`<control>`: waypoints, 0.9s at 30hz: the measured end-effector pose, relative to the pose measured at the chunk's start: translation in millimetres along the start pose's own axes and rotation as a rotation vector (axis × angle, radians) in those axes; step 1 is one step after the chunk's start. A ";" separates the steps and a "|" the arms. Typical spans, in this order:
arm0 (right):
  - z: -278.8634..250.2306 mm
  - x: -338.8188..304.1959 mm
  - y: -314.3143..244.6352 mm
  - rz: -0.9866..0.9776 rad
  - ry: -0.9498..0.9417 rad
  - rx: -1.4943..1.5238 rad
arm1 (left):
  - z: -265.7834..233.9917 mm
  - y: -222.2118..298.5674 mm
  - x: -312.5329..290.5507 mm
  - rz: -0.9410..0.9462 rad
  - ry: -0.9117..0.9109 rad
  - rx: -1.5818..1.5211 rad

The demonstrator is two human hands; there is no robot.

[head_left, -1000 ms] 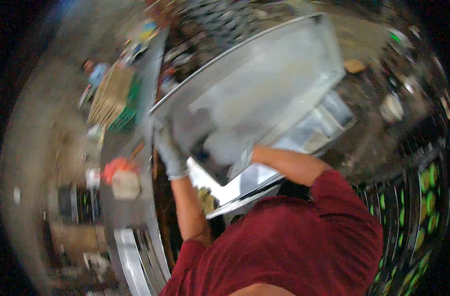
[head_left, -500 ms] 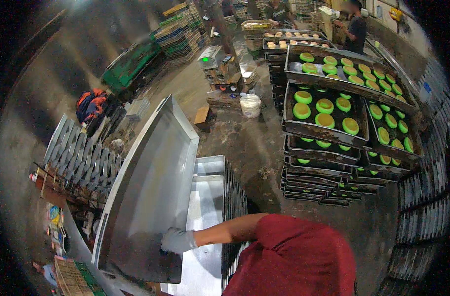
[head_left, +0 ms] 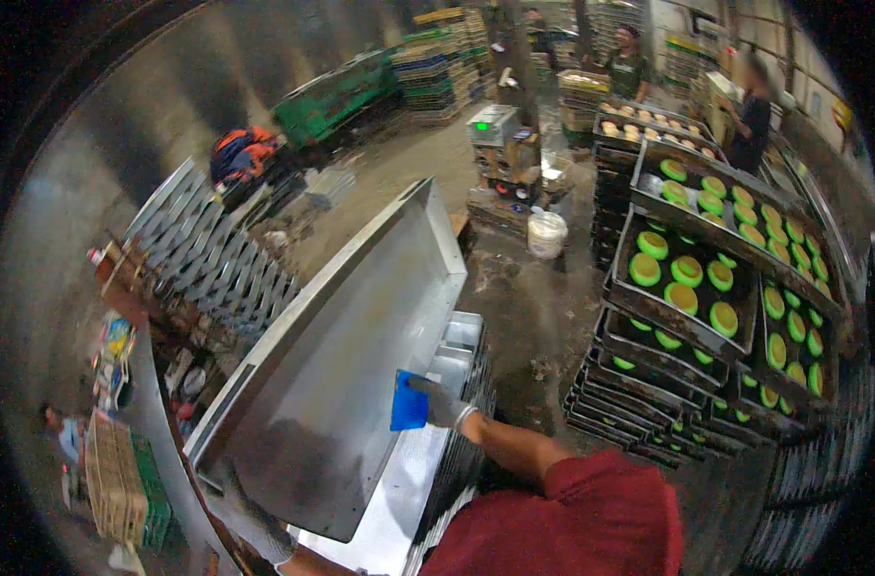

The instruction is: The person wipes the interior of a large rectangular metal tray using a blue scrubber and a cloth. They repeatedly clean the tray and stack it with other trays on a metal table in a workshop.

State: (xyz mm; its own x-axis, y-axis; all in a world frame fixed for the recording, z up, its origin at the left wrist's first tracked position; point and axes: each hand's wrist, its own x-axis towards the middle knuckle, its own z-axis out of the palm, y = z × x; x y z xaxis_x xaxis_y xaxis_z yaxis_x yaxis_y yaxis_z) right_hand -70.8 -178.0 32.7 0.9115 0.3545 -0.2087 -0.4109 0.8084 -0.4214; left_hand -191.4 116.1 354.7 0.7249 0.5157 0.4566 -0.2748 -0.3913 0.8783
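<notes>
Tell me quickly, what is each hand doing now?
Left hand: gloved, gripping the lower edge of the metal tray.
Right hand: gloved, closed on a blue scraper against the tray.

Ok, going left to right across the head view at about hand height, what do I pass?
Green crate → big metal tray → blue scraper → right hand → stacked trays of green-rimmed rounds.

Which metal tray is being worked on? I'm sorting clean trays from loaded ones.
The large empty metal tray tilted up: the right hand presses a blue scraper against it. The stacked trays hold green rounds.
</notes>
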 end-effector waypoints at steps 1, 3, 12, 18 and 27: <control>12.7 5.3 -3.7 0.000 0.025 -0.020 | -11.3 -12.4 -1.5 0.047 0.015 0.051; 31.8 4.1 -2.3 -0.004 0.019 -0.031 | -37.5 -58.1 -15.8 0.130 0.008 0.140; 134.5 -36.7 61.7 0.109 -0.316 -0.433 | -241.7 -199.1 -179.2 -0.307 0.107 -0.088; 227.0 -108.2 108.5 0.199 -0.378 -1.195 | -240.0 -45.8 -270.8 -0.221 0.693 -0.445; 251.5 -262.3 330.6 0.573 -0.967 -1.188 | -382.8 22.5 -534.7 -0.260 1.378 0.026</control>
State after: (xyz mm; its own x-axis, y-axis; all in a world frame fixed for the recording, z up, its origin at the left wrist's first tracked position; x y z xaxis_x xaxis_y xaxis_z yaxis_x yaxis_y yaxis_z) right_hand -441.0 114.5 170.1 0.1275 0.9785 -0.1620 -0.0464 -0.1573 -0.9865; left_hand -827.0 123.3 184.7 -0.4462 0.8924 0.0672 -0.2075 -0.1762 0.9622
